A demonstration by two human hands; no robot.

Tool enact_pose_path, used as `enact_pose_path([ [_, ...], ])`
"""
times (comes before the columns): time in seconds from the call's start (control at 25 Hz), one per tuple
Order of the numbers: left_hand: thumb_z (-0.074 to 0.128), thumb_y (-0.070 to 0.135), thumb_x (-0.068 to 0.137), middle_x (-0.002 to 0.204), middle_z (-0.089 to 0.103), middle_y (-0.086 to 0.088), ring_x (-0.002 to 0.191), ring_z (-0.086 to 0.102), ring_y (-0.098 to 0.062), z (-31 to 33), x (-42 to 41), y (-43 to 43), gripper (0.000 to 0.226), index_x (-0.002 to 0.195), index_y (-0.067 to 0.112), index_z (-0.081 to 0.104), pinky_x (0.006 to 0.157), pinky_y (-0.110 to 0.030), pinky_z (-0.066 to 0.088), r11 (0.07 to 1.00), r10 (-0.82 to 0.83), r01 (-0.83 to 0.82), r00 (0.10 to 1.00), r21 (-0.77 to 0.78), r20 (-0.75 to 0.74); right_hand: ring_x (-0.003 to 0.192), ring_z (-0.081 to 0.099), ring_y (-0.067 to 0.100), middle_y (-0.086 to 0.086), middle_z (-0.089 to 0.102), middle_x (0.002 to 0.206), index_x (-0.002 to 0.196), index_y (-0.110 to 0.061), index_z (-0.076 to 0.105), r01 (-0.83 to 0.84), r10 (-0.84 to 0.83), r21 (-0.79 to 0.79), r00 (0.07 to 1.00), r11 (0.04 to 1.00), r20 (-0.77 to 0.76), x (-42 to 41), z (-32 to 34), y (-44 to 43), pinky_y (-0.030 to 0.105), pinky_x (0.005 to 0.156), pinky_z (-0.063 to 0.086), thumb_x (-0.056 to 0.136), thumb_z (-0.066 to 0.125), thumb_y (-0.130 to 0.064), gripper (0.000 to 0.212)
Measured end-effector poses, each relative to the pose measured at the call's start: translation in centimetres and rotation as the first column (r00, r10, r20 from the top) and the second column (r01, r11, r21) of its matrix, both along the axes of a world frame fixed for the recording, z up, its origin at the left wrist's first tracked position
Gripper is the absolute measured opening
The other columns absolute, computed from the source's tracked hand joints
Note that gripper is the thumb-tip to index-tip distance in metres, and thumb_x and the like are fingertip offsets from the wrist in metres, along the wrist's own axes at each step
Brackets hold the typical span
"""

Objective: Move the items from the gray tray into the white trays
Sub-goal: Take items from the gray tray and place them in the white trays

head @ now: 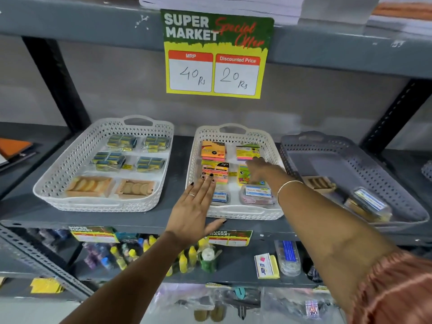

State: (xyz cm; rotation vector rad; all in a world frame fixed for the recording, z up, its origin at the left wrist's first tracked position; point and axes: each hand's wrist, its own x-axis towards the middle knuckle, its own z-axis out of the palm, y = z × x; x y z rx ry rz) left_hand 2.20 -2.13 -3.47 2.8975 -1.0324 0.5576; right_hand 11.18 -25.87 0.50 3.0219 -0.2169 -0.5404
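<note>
The gray tray sits at the right of the shelf and holds a brown box of wooden pieces and a clear plastic box. The middle white tray holds sticky-note packs and clear boxes of clips. The left white tray holds blue-yellow packets and wooden pieces. My left hand lies flat with fingers spread on the middle tray's front left corner. My right hand reaches palm down into that tray over a yellow-green sticky-note pack; its grip is hidden.
A yellow and green price sign hangs from the shelf above. Black uprights flank the bay. The shelf below holds glue bottles, an eraser pack and other stationery. An orange book lies far left.
</note>
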Motion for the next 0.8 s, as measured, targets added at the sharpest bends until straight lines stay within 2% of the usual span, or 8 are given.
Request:
enact_pose_path([
  [0.12, 0.028, 0.062, 0.081, 0.139, 0.048, -0.014, 0.128, 0.046, -0.027, 0.1, 0.0, 0.0, 0.082, 0.136, 0.002, 0.036, 0.103, -0.046, 0.031, 1.000, -0.006, 0.006, 1.000, -0.004, 0.017, 0.131, 0.042, 0.034, 0.017, 0.044, 0.141, 0.138, -0.005, 0.041, 0.055, -0.069, 0.080, 0.980, 0.995, 0.185, -0.5, 1.5, -1.1, 0.043, 0.106, 0.041, 0.083, 0.068, -0.038, 0.069],
  [0.2, 0.027, 0.062, 0.081, 0.139, 0.048, -0.015, 0.128, 0.047, -0.027, 0.2, -0.1, 0.0, 0.082, 0.136, 0.002, 0.036, 0.103, -0.047, 0.031, 1.000, -0.006, 0.006, 1.000, -0.004, 0.011, 0.124, 0.050, 0.035, 0.019, 0.052, 0.133, 0.129, -0.004, 0.051, 0.143, -0.179, 0.116, 0.884, 0.983, 0.431, -1.6, 2.8, -2.5, 0.042, 0.099, 0.045, 0.090, 0.059, -0.030, 0.047],
  [0.28, 0.025, 0.062, 0.082, 0.143, 0.042, -0.015, 0.131, 0.042, -0.028, 0.3, -0.2, 0.1, 0.082, 0.139, 0.003, 0.029, 0.106, -0.046, 0.026, 1.000, -0.008, 0.008, 1.000, -0.005, -0.016, 0.120, 0.056, 0.036, 0.020, 0.059, 0.128, 0.122, -0.001, 0.058, 0.290, -0.327, 0.154, 0.777, 0.944, 0.538, -3.4, 3.9, -4.5, 0.044, 0.093, 0.049, 0.093, 0.050, -0.013, 0.032],
  [0.36, 0.021, 0.062, 0.082, 0.148, 0.034, -0.015, 0.136, 0.034, -0.029, 0.3, -0.2, 0.0, 0.082, 0.141, 0.005, 0.021, 0.110, -0.044, 0.018, 1.000, -0.017, 0.016, 0.998, -0.021, -0.057, 0.120, 0.058, 0.036, 0.021, 0.060, 0.130, 0.123, 0.001, 0.059, 0.453, -0.470, 0.163, 0.732, 0.877, 0.493, -5.7, 4.2, -6.9, 0.044, 0.094, 0.050, 0.094, 0.045, -0.002, 0.033],
  [0.48, 0.014, 0.064, 0.080, 0.153, 0.022, -0.013, 0.142, 0.021, -0.027, 0.1, -0.1, 0.0, 0.086, 0.144, 0.006, 0.013, 0.113, -0.040, 0.008, 0.999, -0.026, 0.022, 0.996, -0.042, -0.089, 0.124, 0.056, 0.033, 0.020, 0.057, 0.135, 0.127, 0.002, 0.057, 0.577, -0.611, 0.211, 0.703, 0.789, 0.363, -9.6, 3.4, -9.9, 0.038, 0.099, 0.047, 0.098, 0.046, -0.014, 0.035],
  [0.6, 0.008, 0.067, 0.078, 0.156, 0.013, -0.011, 0.144, 0.010, -0.024, 0.1, -0.1, 0.1, 0.088, 0.145, 0.009, 0.004, 0.115, -0.036, 0.001, 0.999, -0.026, 0.022, 0.994, -0.045, -0.107, 0.125, 0.054, 0.030, 0.021, 0.051, 0.141, 0.135, -0.004, 0.052, 0.544, -0.567, 0.169, 0.809, 0.822, 0.153, -12.5, 2.2, -11.7, 0.030, 0.090, 0.046, 0.094, 0.056, -0.024, 0.045],
  [0.68, 0.010, 0.068, 0.081, 0.157, 0.008, -0.010, 0.145, 0.006, -0.022, 0.0, -0.1, 0.2, 0.087, 0.145, 0.010, 0.000, 0.115, -0.034, -0.002, 0.999, -0.022, 0.020, 0.995, -0.027, -0.101, 0.128, 0.051, 0.030, 0.020, 0.041, 0.149, 0.144, -0.004, 0.039, 0.542, -0.544, 0.091, 0.839, 0.835, -0.007, -13.5, 1.1, -12.5, 0.029, 0.088, 0.043, 0.096, 0.052, -0.017, 0.052],
  [0.8, 0.020, 0.065, 0.086, 0.158, 0.004, -0.009, 0.145, 0.001, -0.021, -0.1, -0.1, 0.4, 0.083, 0.145, 0.010, -0.004, 0.114, -0.032, -0.005, 0.999, -0.025, 0.023, 0.995, -0.024, -0.101, 0.129, 0.050, 0.031, 0.021, 0.042, 0.148, 0.149, 0.005, 0.023, 0.557, -0.556, 0.020, 0.831, 0.831, -0.018, -14.0, -0.2, -13.1, 0.034, 0.101, 0.043, 0.099, 0.041, -0.013, 0.056],
])
